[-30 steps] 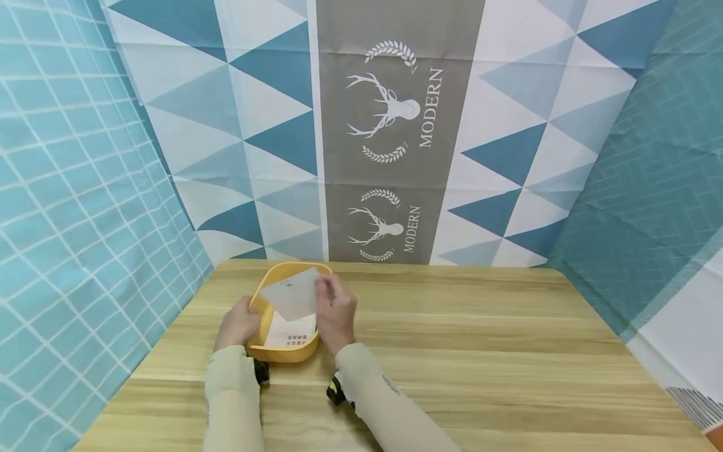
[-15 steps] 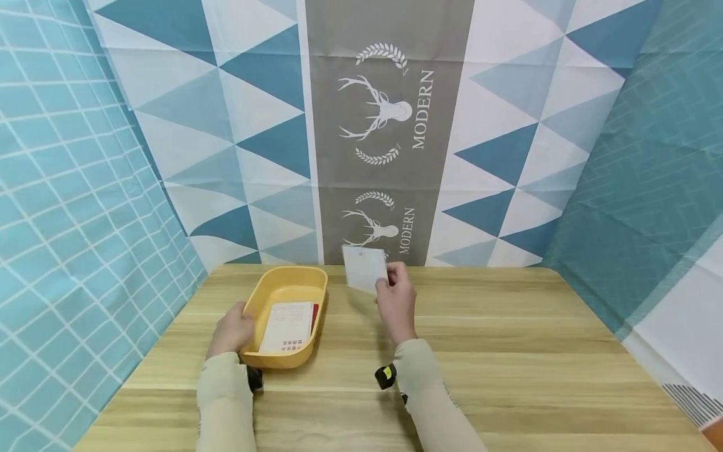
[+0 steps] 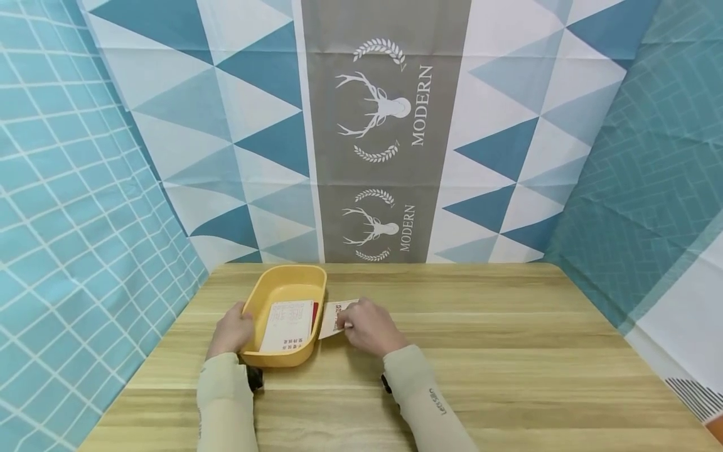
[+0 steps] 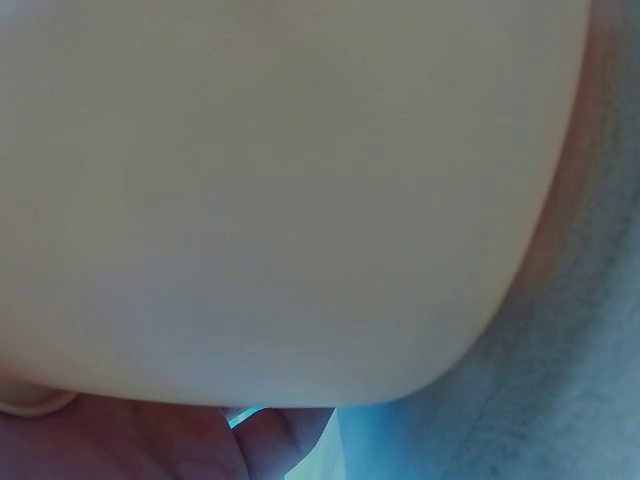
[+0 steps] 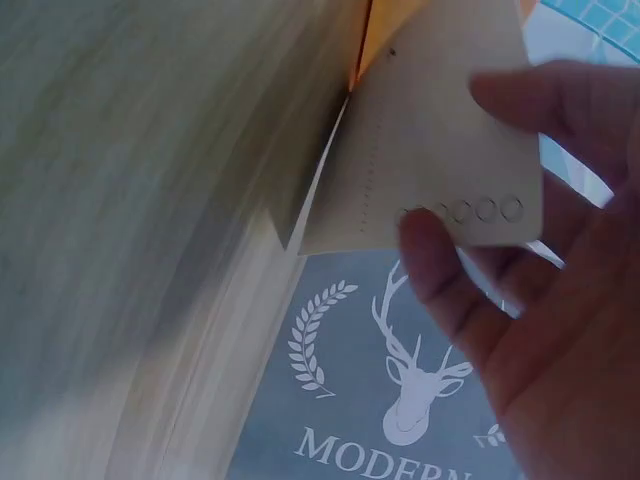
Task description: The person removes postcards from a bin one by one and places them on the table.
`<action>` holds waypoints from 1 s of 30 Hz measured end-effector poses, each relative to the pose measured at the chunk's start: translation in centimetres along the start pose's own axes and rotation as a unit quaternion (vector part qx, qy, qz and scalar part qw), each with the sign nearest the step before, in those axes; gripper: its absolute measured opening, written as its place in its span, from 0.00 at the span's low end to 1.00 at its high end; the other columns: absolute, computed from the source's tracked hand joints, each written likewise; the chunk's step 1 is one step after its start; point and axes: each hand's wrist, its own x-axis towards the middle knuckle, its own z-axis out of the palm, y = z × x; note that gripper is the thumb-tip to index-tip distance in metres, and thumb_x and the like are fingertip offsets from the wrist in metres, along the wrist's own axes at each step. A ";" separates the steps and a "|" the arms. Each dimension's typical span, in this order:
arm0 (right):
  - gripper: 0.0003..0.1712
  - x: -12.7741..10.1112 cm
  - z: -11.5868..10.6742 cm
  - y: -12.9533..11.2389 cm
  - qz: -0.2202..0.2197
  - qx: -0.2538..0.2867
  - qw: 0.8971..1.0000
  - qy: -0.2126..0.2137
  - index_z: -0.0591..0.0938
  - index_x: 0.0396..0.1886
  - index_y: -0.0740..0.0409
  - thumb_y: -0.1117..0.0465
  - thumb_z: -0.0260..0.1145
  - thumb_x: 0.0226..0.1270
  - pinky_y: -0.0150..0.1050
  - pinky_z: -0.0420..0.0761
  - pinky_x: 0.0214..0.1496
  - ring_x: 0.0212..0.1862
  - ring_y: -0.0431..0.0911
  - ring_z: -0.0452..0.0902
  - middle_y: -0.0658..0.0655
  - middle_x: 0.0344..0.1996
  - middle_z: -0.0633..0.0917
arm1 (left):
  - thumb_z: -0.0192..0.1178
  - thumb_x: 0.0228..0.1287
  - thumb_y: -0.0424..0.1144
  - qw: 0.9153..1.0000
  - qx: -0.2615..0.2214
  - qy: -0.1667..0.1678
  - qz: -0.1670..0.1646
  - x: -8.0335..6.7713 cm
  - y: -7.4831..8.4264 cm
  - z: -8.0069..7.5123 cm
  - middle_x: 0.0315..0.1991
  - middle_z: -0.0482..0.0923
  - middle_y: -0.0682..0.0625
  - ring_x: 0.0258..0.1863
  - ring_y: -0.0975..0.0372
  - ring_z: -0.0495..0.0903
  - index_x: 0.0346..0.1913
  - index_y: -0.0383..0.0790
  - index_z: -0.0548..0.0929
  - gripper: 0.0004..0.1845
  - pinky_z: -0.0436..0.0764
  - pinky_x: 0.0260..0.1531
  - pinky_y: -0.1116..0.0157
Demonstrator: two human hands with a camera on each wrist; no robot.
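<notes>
My left hand [image 3: 231, 328] grips the left rim of a yellow plastic tray [image 3: 294, 292] on the table. In the left wrist view the tray wall [image 4: 300, 200] fills most of the picture, with fingers [image 4: 285, 440] below it. A white printed card [image 3: 285, 326] lies in the tray, with a red edge [image 3: 314, 311] beside it. Just right of the tray, my right hand [image 3: 373, 328] holds another card [image 3: 331, 321] low over the wood. The right wrist view shows this card [image 5: 450, 130] between thumb and fingers, tilted, its lower edge at the table, with a row of small circles on it.
The wooden tabletop [image 3: 480, 358] stretches to the right of the hands. A patterned cloth [image 3: 390, 125] with deer heads hangs behind its far edge, and a blue checked cloth [image 3: 73, 220] stands along the left.
My right hand has drawn the card out of the tray, raised it to the right, then lowered it to the table beside the tray, its printed face now showing. My left hand still grips the rim.
</notes>
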 end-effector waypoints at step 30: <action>0.09 -0.4 0.6 1.6 0.061 0.082 0.986 -0.132 0.92 0.38 0.44 0.60 0.77 0.57 0.34 0.77 0.44 0.38 0.37 0.76 0.45 0.38 0.90 | 0.32 0.80 0.38 1.000 -0.014 -0.011 -0.003 -0.2 0.3 -0.2 0.69 0.64 0.23 0.63 0.34 0.71 0.74 0.27 0.59 0.27 0.70 0.63 0.37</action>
